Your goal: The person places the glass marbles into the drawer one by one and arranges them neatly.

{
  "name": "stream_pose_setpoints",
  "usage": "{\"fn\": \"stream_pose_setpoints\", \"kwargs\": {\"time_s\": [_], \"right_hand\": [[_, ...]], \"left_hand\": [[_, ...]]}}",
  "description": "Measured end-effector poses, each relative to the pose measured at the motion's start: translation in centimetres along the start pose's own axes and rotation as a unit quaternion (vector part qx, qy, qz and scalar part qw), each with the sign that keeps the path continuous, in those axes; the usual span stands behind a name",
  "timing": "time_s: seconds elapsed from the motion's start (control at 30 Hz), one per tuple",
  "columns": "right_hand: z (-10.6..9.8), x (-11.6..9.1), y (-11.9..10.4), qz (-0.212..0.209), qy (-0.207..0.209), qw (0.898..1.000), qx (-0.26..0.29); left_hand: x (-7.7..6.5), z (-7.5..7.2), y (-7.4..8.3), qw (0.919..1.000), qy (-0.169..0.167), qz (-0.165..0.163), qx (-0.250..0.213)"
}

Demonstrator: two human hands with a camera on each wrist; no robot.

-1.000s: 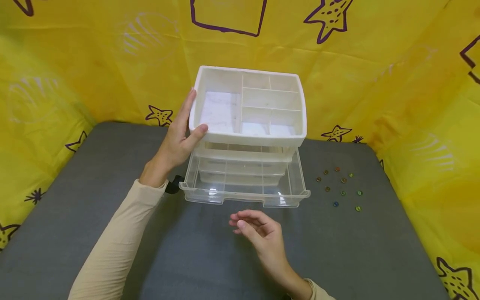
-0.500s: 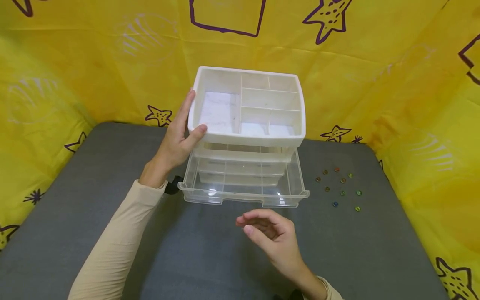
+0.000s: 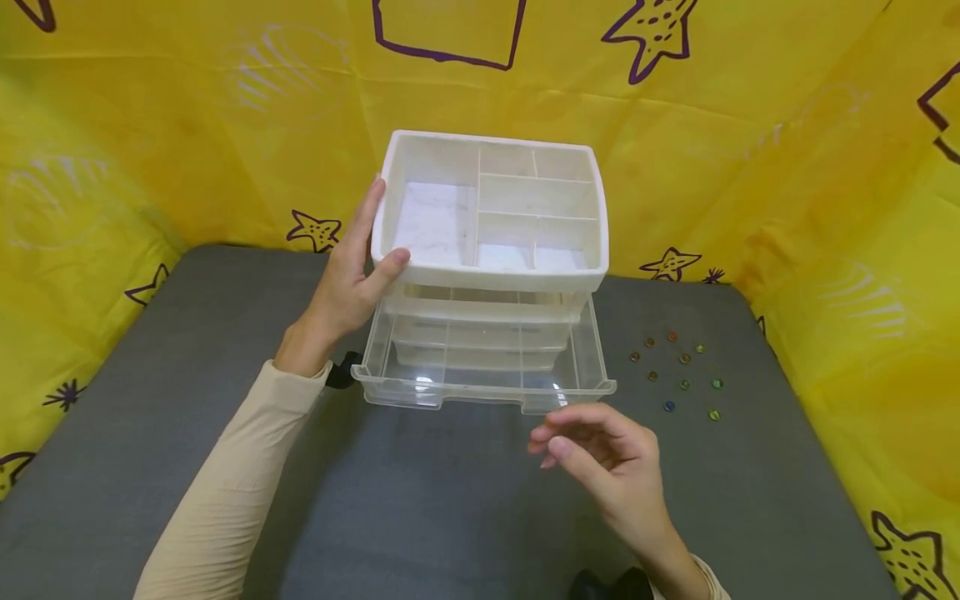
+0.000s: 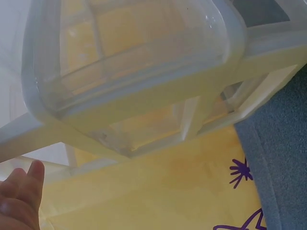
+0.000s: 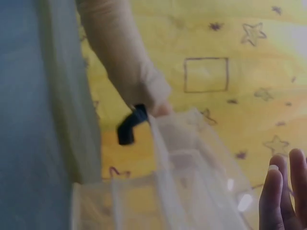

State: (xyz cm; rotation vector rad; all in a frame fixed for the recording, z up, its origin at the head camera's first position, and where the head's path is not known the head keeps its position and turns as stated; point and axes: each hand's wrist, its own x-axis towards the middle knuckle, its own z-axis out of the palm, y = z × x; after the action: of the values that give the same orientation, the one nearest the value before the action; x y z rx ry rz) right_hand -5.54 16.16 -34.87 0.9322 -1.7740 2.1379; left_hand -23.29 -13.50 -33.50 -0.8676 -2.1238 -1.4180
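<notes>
A white desktop drawer organizer (image 3: 491, 279) with a divided top tray stands in the middle of the table in the head view. Its clear lower drawer (image 3: 483, 392) is pulled out toward me; I see no items in it. My left hand (image 3: 345, 279) holds the organizer's upper left corner, thumb on the front rim and fingers along the side. Fingertips of that hand show low in the left wrist view. My right hand (image 3: 611, 458) hovers by the drawer's front right corner, fingers loosely bent, with nothing visible in it. Several small coloured glass beads (image 3: 684, 384) lie right of the organizer.
A grey cloth (image 3: 420, 517) covers the table. Yellow printed fabric (image 3: 480, 92) hangs behind it and on both sides. Black wrist camera mounts show at the left wrist (image 3: 343, 371) and below the right wrist (image 3: 611, 583).
My right hand has moved to the right, from in front of the drawer's middle to its right corner. My left hand and the organizer keep their places; the view shifts slightly.
</notes>
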Motion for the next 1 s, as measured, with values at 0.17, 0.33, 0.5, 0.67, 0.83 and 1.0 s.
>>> {"fn": "stream_pose_setpoints", "kwargs": {"time_s": [0.17, 0.33, 0.5, 0.67, 0.83, 1.0], "right_hand": [[-1.5, 0.4, -0.6, -0.036, 0.022, 0.999, 0.014], [-2.6, 0.7, -1.1, -0.062, 0.039, 0.997, 0.039], [-3.3, 0.8, -1.4, -0.073, 0.050, 0.995, 0.051], [-4.1, 1.1, -1.5, -0.075, 0.070, 0.993, 0.063], [-5.5, 1.6, -1.3, -0.058, 0.101, 0.992, 0.049], [-7.6, 2.0, -1.2, -0.029, 0.121, 0.992, 0.012]], "left_hand": [[0.1, -0.2, 0.2, 0.9992, -0.001, 0.006, 0.039], [0.4, -0.4, 0.4, 0.9938, 0.007, 0.018, 0.110], [0.8, -0.5, 0.7, 0.9876, 0.008, 0.023, 0.155], [1.0, -0.5, 0.7, 0.9878, 0.004, 0.027, 0.153], [1.2, -0.5, 0.6, 0.9871, 0.004, 0.034, 0.156], [1.2, -0.4, 0.3, 0.9868, 0.007, 0.041, 0.156]]}}
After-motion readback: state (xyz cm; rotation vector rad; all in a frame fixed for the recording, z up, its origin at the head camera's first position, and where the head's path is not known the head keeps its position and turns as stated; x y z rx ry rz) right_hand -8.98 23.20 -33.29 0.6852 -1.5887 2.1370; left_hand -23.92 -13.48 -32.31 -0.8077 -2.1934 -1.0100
